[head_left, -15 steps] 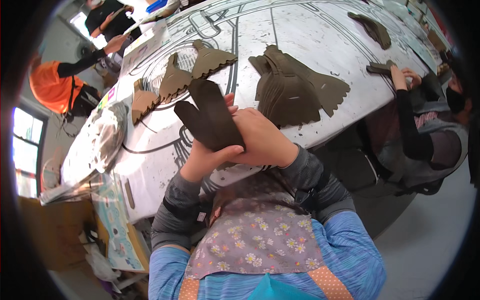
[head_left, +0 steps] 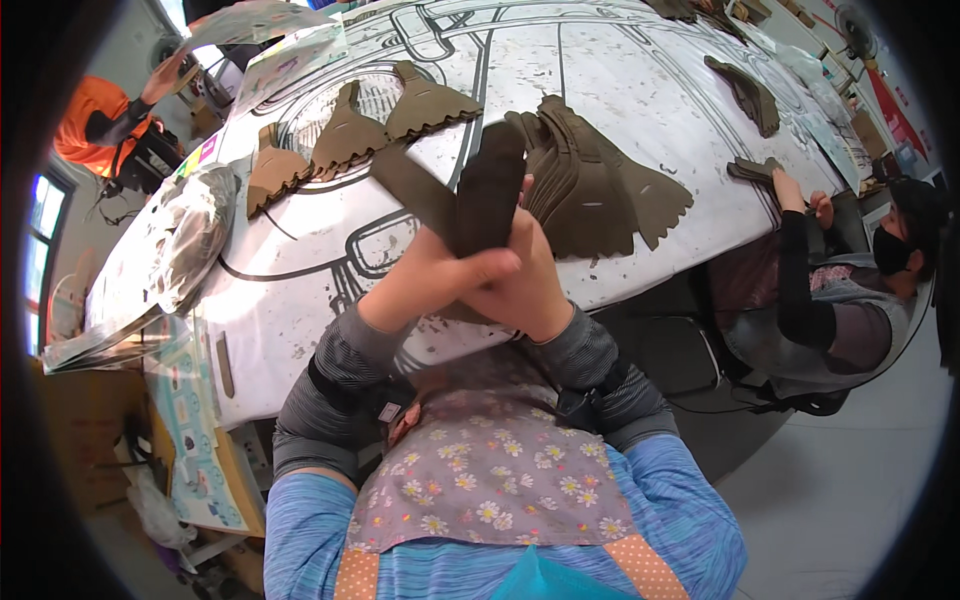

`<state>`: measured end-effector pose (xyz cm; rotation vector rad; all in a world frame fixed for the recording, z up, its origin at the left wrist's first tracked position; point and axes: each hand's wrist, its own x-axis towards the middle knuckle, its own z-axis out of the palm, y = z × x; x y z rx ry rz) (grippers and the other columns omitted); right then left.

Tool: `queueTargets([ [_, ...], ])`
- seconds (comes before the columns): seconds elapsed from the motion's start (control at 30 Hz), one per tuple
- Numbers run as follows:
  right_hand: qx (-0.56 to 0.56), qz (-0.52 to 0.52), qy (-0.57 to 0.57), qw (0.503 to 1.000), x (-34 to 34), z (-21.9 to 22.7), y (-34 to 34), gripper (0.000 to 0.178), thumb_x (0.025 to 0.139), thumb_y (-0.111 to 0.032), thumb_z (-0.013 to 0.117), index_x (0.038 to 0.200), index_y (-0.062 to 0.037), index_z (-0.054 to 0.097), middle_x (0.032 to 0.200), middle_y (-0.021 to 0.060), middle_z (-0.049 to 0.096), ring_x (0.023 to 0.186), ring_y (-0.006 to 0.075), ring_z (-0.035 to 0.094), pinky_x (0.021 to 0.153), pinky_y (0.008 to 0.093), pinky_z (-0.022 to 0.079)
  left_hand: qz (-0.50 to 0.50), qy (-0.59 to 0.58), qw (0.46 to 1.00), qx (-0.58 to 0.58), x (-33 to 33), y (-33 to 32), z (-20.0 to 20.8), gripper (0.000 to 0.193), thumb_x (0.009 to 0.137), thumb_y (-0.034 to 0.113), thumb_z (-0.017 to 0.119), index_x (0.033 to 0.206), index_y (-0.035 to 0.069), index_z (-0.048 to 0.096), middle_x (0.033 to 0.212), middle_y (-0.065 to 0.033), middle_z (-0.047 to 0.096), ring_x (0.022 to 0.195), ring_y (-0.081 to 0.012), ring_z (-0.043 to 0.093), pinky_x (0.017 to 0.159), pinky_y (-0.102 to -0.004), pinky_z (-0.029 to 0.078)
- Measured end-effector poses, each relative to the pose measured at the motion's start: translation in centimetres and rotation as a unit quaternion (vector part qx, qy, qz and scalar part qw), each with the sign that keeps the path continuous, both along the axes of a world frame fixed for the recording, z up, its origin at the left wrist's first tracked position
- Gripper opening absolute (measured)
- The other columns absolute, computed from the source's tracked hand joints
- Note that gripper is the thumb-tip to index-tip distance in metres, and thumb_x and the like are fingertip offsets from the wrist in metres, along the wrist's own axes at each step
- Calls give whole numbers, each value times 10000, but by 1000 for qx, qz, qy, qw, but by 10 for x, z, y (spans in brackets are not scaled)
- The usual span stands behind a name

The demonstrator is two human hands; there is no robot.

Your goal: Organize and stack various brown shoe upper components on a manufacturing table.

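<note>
In the head view, my left hand (head_left: pixel 425 280) and right hand (head_left: pixel 538 285) were together, clamped on the dark brown piece (head_left: pixel 488 195) between them. It looked light and bendable, best held at its near end. Its long axis ran away from me, two flaps splayed beyond my fingers.

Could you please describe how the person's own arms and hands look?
The left hand and right hand are both bare. Next come dark grey, finely striped oversleeves with black bands; a small pale tag shows at the left one. Above are blue, streaked sleeves.
</note>
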<state>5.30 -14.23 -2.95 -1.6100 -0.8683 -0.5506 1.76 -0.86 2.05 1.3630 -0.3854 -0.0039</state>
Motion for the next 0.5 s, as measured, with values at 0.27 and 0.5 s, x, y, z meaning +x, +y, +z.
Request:
queueTargets([
  [0.27,-152,106,-79,980,13,35,-7,546,646,-229,765,1136,-70,583,977,108,627,860,343,597,784,432,461,6,-231,955,187,8,13,13,524,787,86,758,1272,52,562,1397,-124,472,1244,-216,491,1044,-368,386],
  [0.5,-153,84,-29,984,17,11,-7,625,667,-330,832,1172,-55,588,954,145,631,867,361,604,789,425,471,4,-68,996,58,3,16,3,380,890,148,687,1223,6,571,1157,-94,628,1136,-197,561,1003,-345,420],
])
